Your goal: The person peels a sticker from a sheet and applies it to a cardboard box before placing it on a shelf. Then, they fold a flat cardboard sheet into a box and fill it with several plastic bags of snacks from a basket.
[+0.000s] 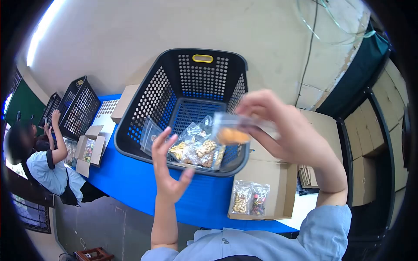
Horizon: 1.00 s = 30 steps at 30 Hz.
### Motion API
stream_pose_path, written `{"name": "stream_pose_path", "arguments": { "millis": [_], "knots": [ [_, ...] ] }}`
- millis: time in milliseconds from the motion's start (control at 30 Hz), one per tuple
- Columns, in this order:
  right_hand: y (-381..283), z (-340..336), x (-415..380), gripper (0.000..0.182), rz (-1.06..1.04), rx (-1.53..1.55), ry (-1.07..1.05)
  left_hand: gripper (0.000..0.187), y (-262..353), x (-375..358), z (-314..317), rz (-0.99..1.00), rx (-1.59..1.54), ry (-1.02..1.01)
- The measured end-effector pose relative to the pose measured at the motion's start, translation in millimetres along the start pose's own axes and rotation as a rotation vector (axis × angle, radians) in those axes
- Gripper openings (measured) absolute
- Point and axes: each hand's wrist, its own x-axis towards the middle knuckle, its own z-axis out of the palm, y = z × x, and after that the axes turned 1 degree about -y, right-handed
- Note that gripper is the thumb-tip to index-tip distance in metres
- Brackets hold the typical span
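Note:
My right hand is closed on a clear plastic bag with orange contents, raised over the right side of a black basket. My left hand, fingers apart and holding nothing, is over the basket's front rim. Several clear bags with nuts and other snacks lie inside the basket near its front. To the right, an open cardboard box holds a bag of cashews and a bag of colourful pieces side by side.
On the blue table at left are another open box with colourful bags and more black baskets. A co-worker is beside them. Shelves with cardboard boxes stand at right, near stacked flat cardboard.

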Motion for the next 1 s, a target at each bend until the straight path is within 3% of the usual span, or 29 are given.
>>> {"name": "stream_pose_path", "arguments": {
  "millis": [133,200,233,267,333,367,400,433,500,533,600,667,767,867,933,967,1000],
  "knots": [
    [-35.2,-32.6,-74.4,0.042,-0.041,0.043,0.058,0.098,63.6,-2.8,50.6,0.124,-0.387,-0.342],
    [-31.7,-33.3,-102.5,0.049,-0.039,0.071,0.034,0.083,87.6,-21.2,80.1,-0.088,-0.638,-0.616],
    [-27.4,-33.0,-117.4,0.054,-0.012,0.104,0.011,0.065,89.7,-35.7,95.2,-0.223,-0.652,-0.805],
    [-17.0,-29.7,-133.7,0.054,-0.003,0.089,0.026,0.055,91.7,-46.0,112.6,-0.214,-0.667,-0.794],
    [11.3,-17.7,-167.9,0.061,-0.002,0.141,0.326,0.046,100.8,-63.0,142.6,-0.193,-0.690,-0.798],
    [20.8,-11.6,-183.1,0.061,0.004,0.129,0.338,0.039,106.6,-70.5,154.5,-0.422,-0.807,-0.701],
    [29.0,-4.3,-198.3,0.065,0.174,0.261,0.396,0.032,109.9,-78.1,164.6,-0.656,-0.912,-0.593],
    [37.7,5.4,-213.4,0.070,0.342,0.398,0.451,0.032,109.5,-85.5,173.6,-0.651,-0.913,-0.605],
    [53.0,41.3,-237.9,0.075,0.421,0.433,0.560,0.028,101.5,-103.2,191.9,-0.798,-0.949,-0.533],
    [60.6,60.7,-248.0,0.080,0.495,0.470,0.657,0.027,93.6,-116.6,203.3,-0.774,-0.910,-0.498],
    [76.6,96.6,-269.2,0.067,0.492,0.703,0.600,0.027,90.1,-130.1,213.5,-0.744,-0.880,-0.506],
    [87.2,108.0,-291.8,0.047,0.681,0.988,0.369,0.027,84.4,-144.0,220.4,-0.718,-0.845,-0.506],
    [92.7,114.5,-301.9,0.034,0.707,1.008,0.374,0.028,81.7,-158.4,226.2,-0.843,-0.826,-0.483],
    [94.3,108.0,-301.8,0.035,0.725,1.105,0.400,0.028,89.7,-158.7,227.5,-0.905,-0.854,-0.423],
    [91.1,105.7,-297.0,0.035,0.681,1.066,0.427,0.027,96.7,-150.5,224.9,-1.124,-0.930,-0.372],
    [90.1,105.1,-296.2,0.035,0.638,1.027,0.452,0.027,96.1,-153.1,228.4,-1.125,-0.929,-0.371],
    [91.0,105.7,-298.4,0.035,0.637,1.029,0.450,0.028,95.0,-155.6,233.0,-0.913,-0.848,-0.352]
  ]
}}
